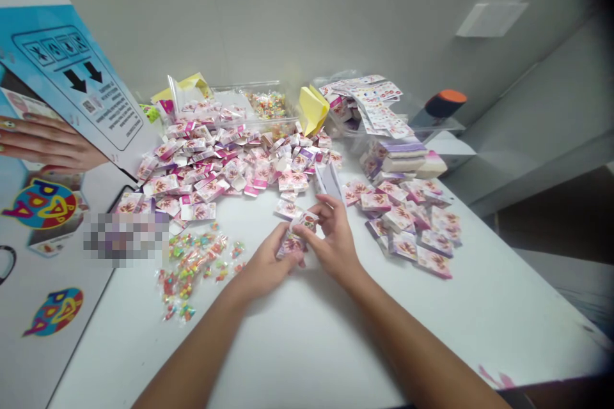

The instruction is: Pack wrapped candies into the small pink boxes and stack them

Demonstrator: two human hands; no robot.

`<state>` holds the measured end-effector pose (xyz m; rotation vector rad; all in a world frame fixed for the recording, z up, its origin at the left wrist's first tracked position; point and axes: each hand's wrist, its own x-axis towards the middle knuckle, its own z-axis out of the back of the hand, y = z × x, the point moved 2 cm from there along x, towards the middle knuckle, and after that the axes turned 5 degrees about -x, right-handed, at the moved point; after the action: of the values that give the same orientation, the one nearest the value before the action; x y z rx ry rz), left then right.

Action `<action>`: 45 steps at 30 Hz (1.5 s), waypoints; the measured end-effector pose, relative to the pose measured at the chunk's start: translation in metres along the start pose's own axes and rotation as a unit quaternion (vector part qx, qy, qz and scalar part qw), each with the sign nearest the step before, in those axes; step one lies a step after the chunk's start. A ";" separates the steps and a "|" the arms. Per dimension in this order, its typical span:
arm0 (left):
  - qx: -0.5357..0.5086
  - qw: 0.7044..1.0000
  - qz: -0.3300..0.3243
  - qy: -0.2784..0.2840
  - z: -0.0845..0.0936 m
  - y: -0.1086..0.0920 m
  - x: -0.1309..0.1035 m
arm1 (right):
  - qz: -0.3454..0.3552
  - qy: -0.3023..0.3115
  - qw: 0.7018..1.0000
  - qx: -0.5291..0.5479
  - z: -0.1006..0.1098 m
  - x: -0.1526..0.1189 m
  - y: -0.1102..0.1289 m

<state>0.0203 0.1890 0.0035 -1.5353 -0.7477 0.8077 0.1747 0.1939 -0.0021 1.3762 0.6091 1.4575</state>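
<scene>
In front of me, just above the white table, my left hand (pixel 271 262) is closed around a small pink printed carton (pixel 291 245). My right hand (pixel 333 236) pinches a small white card with round pictures (pixel 307 222) at the carton's upper end, its other fingers curled loosely. Whether the card is partly inside the carton I cannot make out. Another small carton (pixel 286 208) lies just beyond my left hand. Behind my right fingers stands a whitish folded piece (pixel 329 180). Small clear packets of colourful candy-like pieces (pixel 192 262) are spread to the left of my left hand.
A heap of small pink cartons (pixel 230 163) covers the table's back left. More cartons (pixel 407 220) lie at right, beside stacked flat ones (pixel 393 156). Clear bins behind hold colourful packets (pixel 266 105) and printed sticker sheets (pixel 374 102). A printed display panel (pixel 57 140) borders the left.
</scene>
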 end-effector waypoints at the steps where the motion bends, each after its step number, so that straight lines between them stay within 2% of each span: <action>1: 0.018 1.000 -0.008 -0.007 -0.001 0.000 -0.001 | 0.006 -0.019 1.000 -0.002 -0.002 -0.002 0.000; 3: 0.029 0.999 -0.010 -0.018 -0.002 0.000 -0.002 | 0.054 -0.030 0.997 -0.037 -0.003 -0.004 0.003; 5: 0.004 1.000 -0.001 -0.018 -0.004 0.002 -0.002 | 0.126 -0.013 0.989 -0.078 -0.001 -0.004 0.008; 7: -0.038 0.999 -0.004 -0.022 -0.004 0.004 0.000 | 0.178 0.017 0.978 -0.106 0.001 -0.003 0.013; 9: -0.084 0.996 -0.011 -0.037 -0.003 0.007 0.002 | 0.193 0.069 0.972 -0.116 0.001 -0.002 0.016; 12: -0.170 0.983 0.014 -0.068 0.000 0.014 0.003 | 0.175 0.153 0.968 -0.099 -0.003 -0.003 0.016; 14: -0.205 0.975 0.023 -0.080 0.004 0.018 0.004 | 0.154 0.151 0.973 -0.079 -0.006 -0.005 0.015; 16: -0.212 0.973 0.011 -0.089 0.007 0.021 0.004 | 0.142 0.121 0.980 -0.067 -0.007 -0.007 0.014; 18: -0.210 0.973 0.002 -0.101 0.008 0.023 0.004 | 0.141 0.118 0.980 -0.080 -0.008 -0.009 0.016; 22: -0.198 0.971 0.012 -0.135 0.009 0.025 0.004 | 0.121 0.196 0.968 -0.095 -0.007 -0.008 0.021; 25: -0.181 0.971 0.020 -0.152 0.008 0.023 0.004 | 0.121 0.231 0.961 -0.089 -0.008 -0.008 0.022; 27: -0.171 0.973 0.022 -0.155 0.008 0.023 0.004 | 0.138 0.209 0.963 -0.099 -0.009 -0.010 0.019; 29: -0.166 0.973 0.027 -0.160 0.007 0.024 0.005 | 0.150 0.153 0.971 -0.108 -0.010 -0.011 0.014; 31: -0.164 0.971 0.032 -0.170 0.008 0.027 0.007 | 0.161 0.124 0.972 -0.122 -0.012 -0.014 0.012; 33: -0.158 0.969 0.032 -0.186 0.009 0.030 0.007 | 0.174 0.145 0.965 -0.135 -0.015 -0.016 0.011; 35: -0.151 0.968 0.029 -0.198 0.009 0.030 0.007 | 0.158 0.172 0.964 -0.130 -0.015 -0.015 0.012; 39: -0.033 0.987 -0.023 -0.154 0.007 0.023 0.004 | 0.084 0.200 0.973 -0.075 -0.011 -0.009 0.011; 41: 0.028 0.990 -0.051 -0.129 0.007 0.018 0.002 | 0.094 0.215 0.968 -0.088 -0.008 -0.006 0.008; 45: 0.056 0.988 -0.071 -0.125 0.008 0.015 -0.001 | 0.108 0.267 0.952 -0.101 -0.004 -0.004 0.008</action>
<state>0.0133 0.1913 -0.0118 -1.2782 -0.9678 0.9301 0.1682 0.1885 0.0022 0.9048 0.6341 2.0357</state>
